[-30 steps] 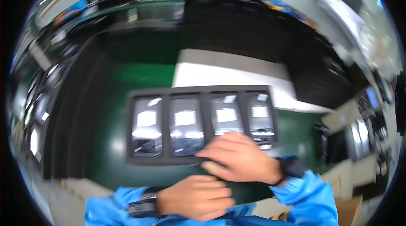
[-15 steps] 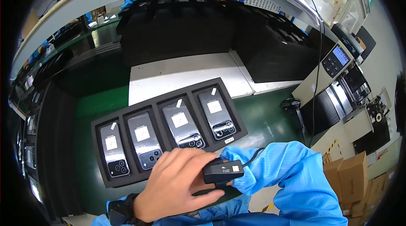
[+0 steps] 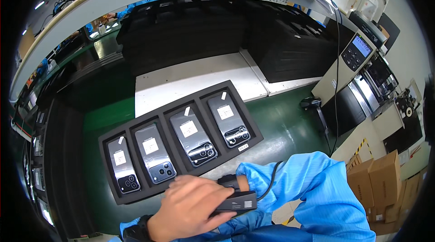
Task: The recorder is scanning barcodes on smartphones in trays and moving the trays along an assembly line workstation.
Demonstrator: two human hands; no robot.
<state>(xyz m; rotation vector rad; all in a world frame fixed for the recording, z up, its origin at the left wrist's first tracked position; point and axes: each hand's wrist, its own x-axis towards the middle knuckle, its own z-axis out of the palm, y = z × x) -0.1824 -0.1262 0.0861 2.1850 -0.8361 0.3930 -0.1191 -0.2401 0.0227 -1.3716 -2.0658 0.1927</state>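
While the left hand point(image 3: 192, 208) clenched a small black device point(image 3: 235, 202) at the near edge, the tray point(image 3: 181, 140) lay just beyond it, far-left of the grip, long axis running near-left to far-right. Four phones point(image 3: 192, 135) sat in its slots. Right hand hidden behind the blue sleeve point(image 3: 312, 187); grip can't tell. Left nearer the tray.

Four phones point(image 3: 192, 136) lie in one black tray point(image 3: 179, 110).

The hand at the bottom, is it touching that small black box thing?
Touching. The head view shows the left hand lying over the small black device strapped near the blue-sleeved right wrist, fingers pressed on its top with no gap.
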